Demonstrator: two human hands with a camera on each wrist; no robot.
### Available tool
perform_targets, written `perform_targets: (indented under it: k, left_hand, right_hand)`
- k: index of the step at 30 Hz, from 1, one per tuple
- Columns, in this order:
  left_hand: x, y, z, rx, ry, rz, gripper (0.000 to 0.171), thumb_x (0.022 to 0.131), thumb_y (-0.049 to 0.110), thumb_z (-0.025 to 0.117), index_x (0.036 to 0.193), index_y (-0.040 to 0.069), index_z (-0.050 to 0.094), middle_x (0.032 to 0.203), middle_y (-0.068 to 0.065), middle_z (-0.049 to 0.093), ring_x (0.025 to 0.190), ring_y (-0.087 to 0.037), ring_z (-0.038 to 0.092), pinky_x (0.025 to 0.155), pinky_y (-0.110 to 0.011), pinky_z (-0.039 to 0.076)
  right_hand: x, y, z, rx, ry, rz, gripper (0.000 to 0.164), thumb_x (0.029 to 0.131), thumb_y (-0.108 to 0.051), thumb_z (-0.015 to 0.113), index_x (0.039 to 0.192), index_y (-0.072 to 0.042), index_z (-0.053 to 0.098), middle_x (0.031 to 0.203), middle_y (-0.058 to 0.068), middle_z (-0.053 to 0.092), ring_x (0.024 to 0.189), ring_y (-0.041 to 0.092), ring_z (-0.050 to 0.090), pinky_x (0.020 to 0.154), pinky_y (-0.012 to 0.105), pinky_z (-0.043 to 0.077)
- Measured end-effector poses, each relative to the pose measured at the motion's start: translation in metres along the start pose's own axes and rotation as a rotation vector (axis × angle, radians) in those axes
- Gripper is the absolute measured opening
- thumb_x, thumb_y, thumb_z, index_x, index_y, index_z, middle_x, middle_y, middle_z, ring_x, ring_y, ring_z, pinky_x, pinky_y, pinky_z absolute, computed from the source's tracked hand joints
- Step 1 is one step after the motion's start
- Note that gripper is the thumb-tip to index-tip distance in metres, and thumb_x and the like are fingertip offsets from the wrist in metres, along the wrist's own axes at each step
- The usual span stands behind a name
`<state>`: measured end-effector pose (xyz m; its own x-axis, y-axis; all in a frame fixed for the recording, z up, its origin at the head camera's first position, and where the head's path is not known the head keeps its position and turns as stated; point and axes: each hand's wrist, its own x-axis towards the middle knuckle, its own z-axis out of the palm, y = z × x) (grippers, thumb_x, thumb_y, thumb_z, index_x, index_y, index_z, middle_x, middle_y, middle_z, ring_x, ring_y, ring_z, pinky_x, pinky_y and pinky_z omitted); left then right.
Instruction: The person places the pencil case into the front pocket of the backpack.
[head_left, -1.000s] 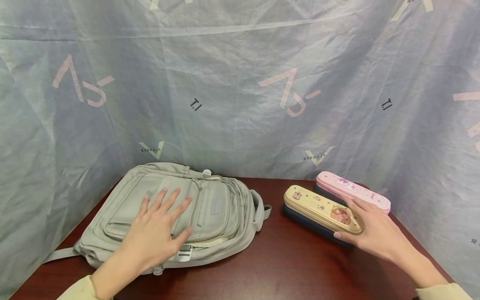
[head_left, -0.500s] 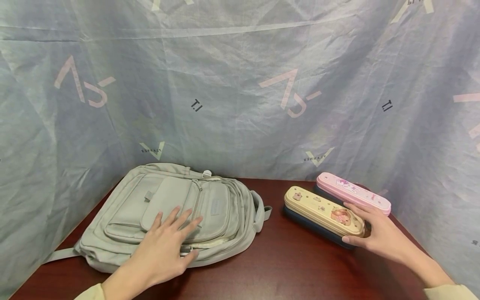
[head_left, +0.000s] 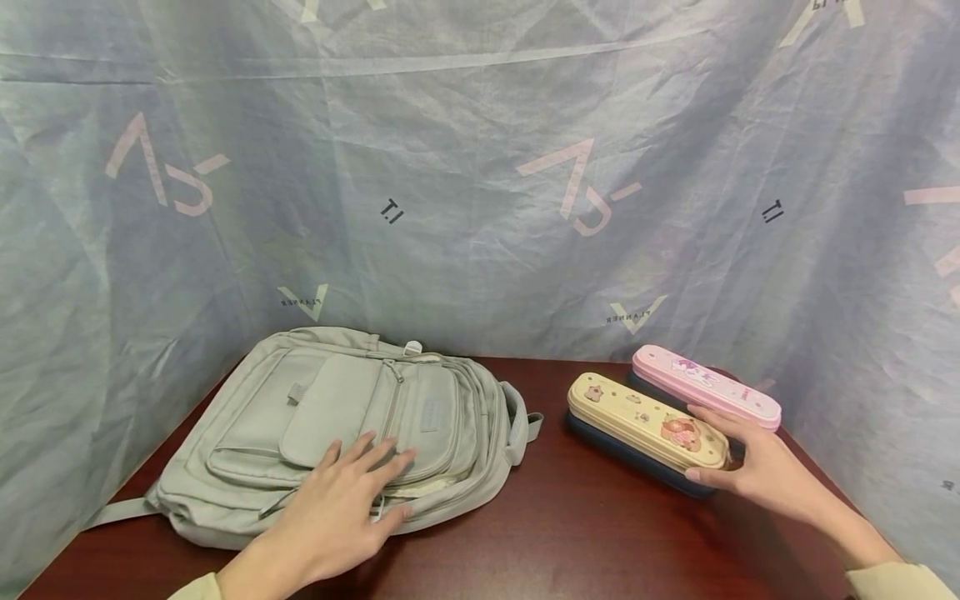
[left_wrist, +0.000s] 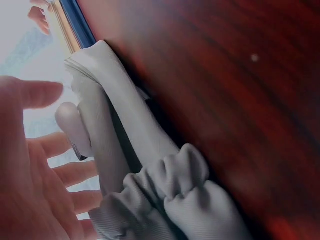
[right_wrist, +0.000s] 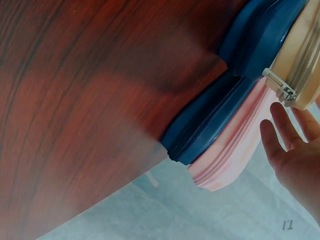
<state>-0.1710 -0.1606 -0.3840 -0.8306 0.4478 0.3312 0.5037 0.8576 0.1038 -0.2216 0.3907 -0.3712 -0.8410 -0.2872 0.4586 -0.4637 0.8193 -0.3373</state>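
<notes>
A pale grey-green backpack (head_left: 330,408) lies flat at the left of the table. My left hand (head_left: 341,508), fingers spread, is over its near edge; the left wrist view has its fingers alongside a buckle (left_wrist: 75,122). At the right, a yellow pencil case (head_left: 637,417) with cartoon prints sits on top of a dark blue case (head_left: 622,448). My right hand (head_left: 768,467) pinches the yellow case's near right end, thumb on the near side and fingers on the far side. In the right wrist view, several fingers curve beneath its zipper pull (right_wrist: 280,85).
Behind the yellow case lies a pink pencil case (head_left: 705,385), stacked on another dark blue case (right_wrist: 207,122). The dark red wooden table (head_left: 540,542) ends at a grey printed cloth (head_left: 465,208) hung behind and at both sides. A strap (head_left: 120,512) trails left from the backpack.
My left hand has slid right and nearer over the backpack, uncovering its front flap. The right hand has shifted slightly right to the end of the yellow pencil case; the cases keep their places.
</notes>
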Motion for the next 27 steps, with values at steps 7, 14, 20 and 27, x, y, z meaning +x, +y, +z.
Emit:
perform_targets:
  k: [7, 14, 20, 27]
  left_hand:
    - [0.004, 0.0, 0.002, 0.006, 0.025, -0.003, 0.059, 0.091, 0.037, 0.078, 0.145, 0.02, 0.067, 0.145, -0.011, 0.063, 0.137, -0.04, 0.053, 0.111, -0.07, 0.042]
    - [0.01, 0.003, 0.005, 0.01, 0.061, -0.009, 0.066, 0.081, 0.034, 0.087, 0.142, 0.017, 0.069, 0.137, -0.01, 0.067, 0.129, -0.036, 0.06, 0.106, -0.069, 0.046]
    - [0.016, 0.008, 0.008, -0.002, 0.148, 0.028, 0.062, 0.073, 0.023, 0.089, 0.133, 0.013, 0.075, 0.12, -0.005, 0.075, 0.108, -0.027, 0.072, 0.091, -0.058, 0.059]
    - [0.02, 0.01, 0.011, -0.009, 0.193, 0.056, 0.054, 0.075, 0.015, 0.085, 0.128, 0.013, 0.077, 0.115, -0.002, 0.076, 0.1, -0.027, 0.074, 0.078, -0.049, 0.063]
  right_hand:
    - [-0.001, 0.002, -0.001, 0.041, -0.018, 0.03, 0.092, 0.07, -0.037, 0.101, 0.148, -0.007, 0.062, 0.139, 0.018, 0.066, 0.115, -0.001, 0.05, 0.088, 0.002, 0.029]
    - [0.0, 0.001, -0.001, 0.059, -0.027, 0.05, 0.087, 0.072, -0.036, 0.1, 0.145, -0.006, 0.065, 0.136, 0.016, 0.068, 0.112, 0.0, 0.052, 0.085, 0.008, 0.037]
    - [0.002, 0.001, 0.0, 0.082, -0.024, 0.017, 0.082, 0.072, -0.034, 0.1, 0.142, -0.005, 0.067, 0.135, 0.015, 0.068, 0.112, -0.008, 0.049, 0.087, 0.006, 0.036]
    - [0.004, 0.004, 0.001, 0.122, -0.034, 0.017, 0.079, 0.074, -0.031, 0.099, 0.142, -0.008, 0.067, 0.136, 0.014, 0.068, 0.114, -0.007, 0.05, 0.088, 0.007, 0.038]
